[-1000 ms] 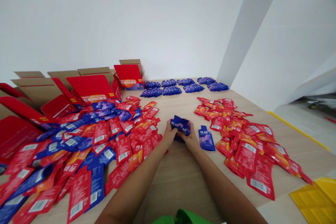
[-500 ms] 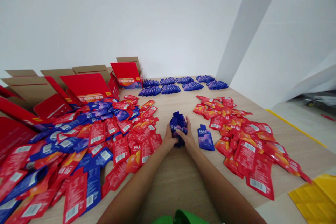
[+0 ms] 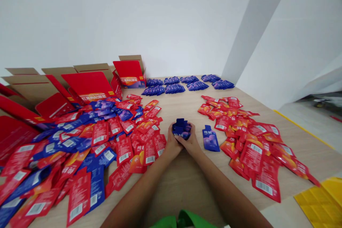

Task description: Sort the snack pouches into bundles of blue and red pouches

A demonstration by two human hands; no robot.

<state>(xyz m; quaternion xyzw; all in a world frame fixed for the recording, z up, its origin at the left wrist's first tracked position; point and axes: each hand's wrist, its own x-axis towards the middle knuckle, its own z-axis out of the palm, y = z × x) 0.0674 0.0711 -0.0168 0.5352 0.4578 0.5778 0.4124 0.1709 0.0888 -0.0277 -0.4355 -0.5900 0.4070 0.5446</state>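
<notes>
Between my two hands is a stack of dark blue pouches (image 3: 181,127), spouts pointing away from me. My left hand (image 3: 172,141) wraps around its left and near side. My right hand (image 3: 190,140) closes on the right side, its thumb across the near edge. The thumbs meet in front, hiding the lower part of the stack. A single blue pouch (image 3: 211,139) lies flat on the table just right of my right hand. Left of my hands spreads a mixed heap of red pouches (image 3: 124,150) and blue pouches (image 3: 98,158).
Open red cartons (image 3: 87,84) stand along the left and back left. Several fanned bundles of blue pouches (image 3: 175,88) lie in rows at the back of the wooden table (image 3: 177,199). A pile of red pouches (image 3: 251,153) covers the right side. Something yellow (image 3: 317,199) is at lower right.
My hands have closed further around the blue stack, and its pouches sit lower and more covered by my fingers. The view has shifted slightly.
</notes>
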